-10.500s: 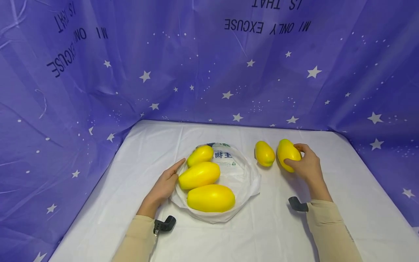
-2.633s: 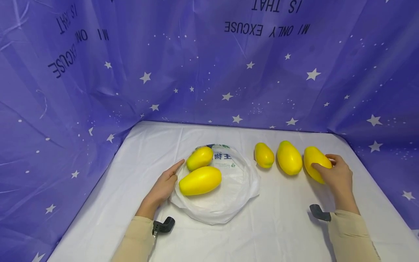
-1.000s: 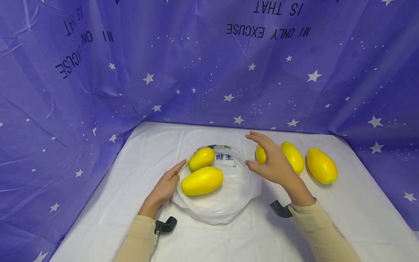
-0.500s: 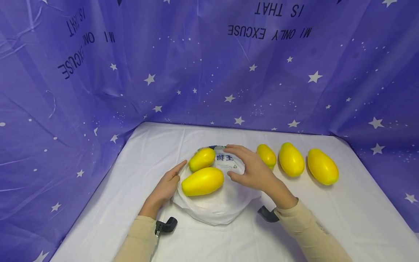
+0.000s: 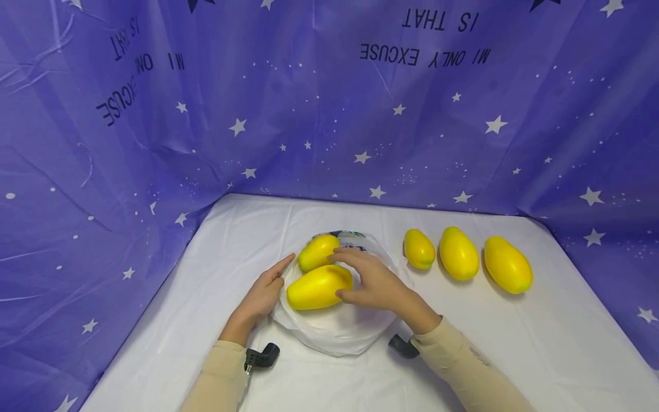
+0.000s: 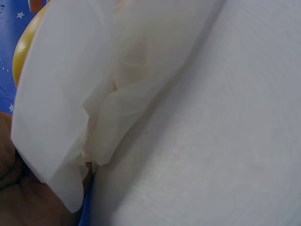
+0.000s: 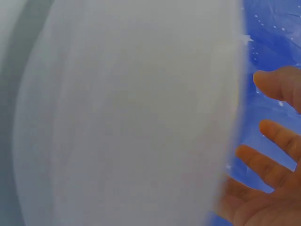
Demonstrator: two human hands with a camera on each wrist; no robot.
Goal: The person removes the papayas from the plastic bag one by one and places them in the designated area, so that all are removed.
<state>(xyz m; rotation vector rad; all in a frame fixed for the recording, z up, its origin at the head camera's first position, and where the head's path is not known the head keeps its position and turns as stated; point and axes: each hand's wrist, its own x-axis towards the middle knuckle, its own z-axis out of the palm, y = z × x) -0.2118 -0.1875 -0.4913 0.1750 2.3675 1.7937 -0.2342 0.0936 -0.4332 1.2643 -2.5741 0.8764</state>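
Note:
Two yellow papayas, a smaller one [image 5: 317, 254] behind and a larger one [image 5: 316, 288] in front, lie inside a white plastic bag [image 5: 329, 337] with its mouth spread wide. At the bag's left rim my left hand [image 5: 261, 293] holds the plastic, with the index finger stretched along the edge. My right hand [image 5: 373, 283] reaches over the bag's right side. Its thumb and fingers are spread around the right end of the larger papaya; contact cannot be told. In the right wrist view the bag's wall hides much of the scene beside the spread fingers [image 7: 265, 165].
To the right, in a row on the white tablecloth [image 5: 515, 355], lie three more papayas: a small one [image 5: 419, 249], a middle one [image 5: 459, 254] and a large one [image 5: 508, 265]. A purple star-patterned curtain [image 5: 329, 103] surrounds the table's back and sides.
Since the earliest frame, two papayas have come to lie in the row at right, the last one carried from the bag. My emptied right hand has moved left over the bag. My left hand stays put.

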